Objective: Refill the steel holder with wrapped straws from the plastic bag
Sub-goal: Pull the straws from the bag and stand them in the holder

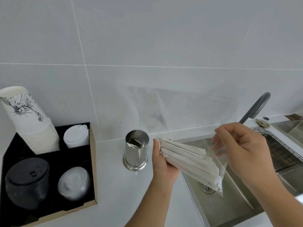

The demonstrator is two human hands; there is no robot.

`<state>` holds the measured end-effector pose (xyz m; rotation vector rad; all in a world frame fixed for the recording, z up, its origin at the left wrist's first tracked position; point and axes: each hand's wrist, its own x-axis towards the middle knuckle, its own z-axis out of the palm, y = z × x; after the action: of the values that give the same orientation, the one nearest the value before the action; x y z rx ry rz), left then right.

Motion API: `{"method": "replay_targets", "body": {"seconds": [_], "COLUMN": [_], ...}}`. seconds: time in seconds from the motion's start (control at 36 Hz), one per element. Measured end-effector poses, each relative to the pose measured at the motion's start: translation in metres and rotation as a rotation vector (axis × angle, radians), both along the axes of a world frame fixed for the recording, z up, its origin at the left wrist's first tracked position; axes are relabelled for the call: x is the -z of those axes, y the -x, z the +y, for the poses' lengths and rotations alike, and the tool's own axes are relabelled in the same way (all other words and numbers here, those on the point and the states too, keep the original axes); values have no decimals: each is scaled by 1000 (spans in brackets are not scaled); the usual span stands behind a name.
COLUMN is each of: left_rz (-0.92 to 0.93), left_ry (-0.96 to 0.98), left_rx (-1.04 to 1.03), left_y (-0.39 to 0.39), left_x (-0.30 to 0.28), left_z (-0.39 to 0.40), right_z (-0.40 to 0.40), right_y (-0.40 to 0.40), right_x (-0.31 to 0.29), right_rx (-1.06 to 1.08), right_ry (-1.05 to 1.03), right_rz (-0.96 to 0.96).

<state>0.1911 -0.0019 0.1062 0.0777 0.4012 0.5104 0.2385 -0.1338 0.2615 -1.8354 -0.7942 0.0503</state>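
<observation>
The steel holder [136, 150] stands upright on the white counter, near the wall, with a few paper-wrapped straws lying low inside it. Just right of it, my left hand [162, 163] grips a bundle of paper-wrapped straws [188, 159] inside a clear plastic bag [216, 171], held slanted over the sink's left edge. My right hand [241, 145] pinches the bag's upper edge, fingers curled on the plastic. The far ends of the straws point down and to the right.
A black organiser box [91, 161] at the left holds a stack of white paper cups [31, 122], white lids [76, 136], black lids [27, 182] and clear lids [73, 182]. A steel sink [229, 207] with a dark tap [255, 107] lies at the right.
</observation>
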Motion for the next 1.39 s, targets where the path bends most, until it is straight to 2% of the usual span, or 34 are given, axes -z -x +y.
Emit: {"method": "replay_targets", "body": {"seconds": [0.69, 0.94, 1.39], "left_rz": [-12, -118, 13], "left_ry": [22, 74, 122], "left_rx": [16, 2, -82], "left_y": [-2, -7, -4], "left_x": [3, 10, 6], "left_z": [15, 19, 29], "right_z": [38, 43, 65], "right_y": [6, 6, 1], "right_x": [-29, -33, -38], "right_rx": [-2, -48, -72], "right_ry": [53, 51, 110], "right_rz": [-91, -87, -76]}}
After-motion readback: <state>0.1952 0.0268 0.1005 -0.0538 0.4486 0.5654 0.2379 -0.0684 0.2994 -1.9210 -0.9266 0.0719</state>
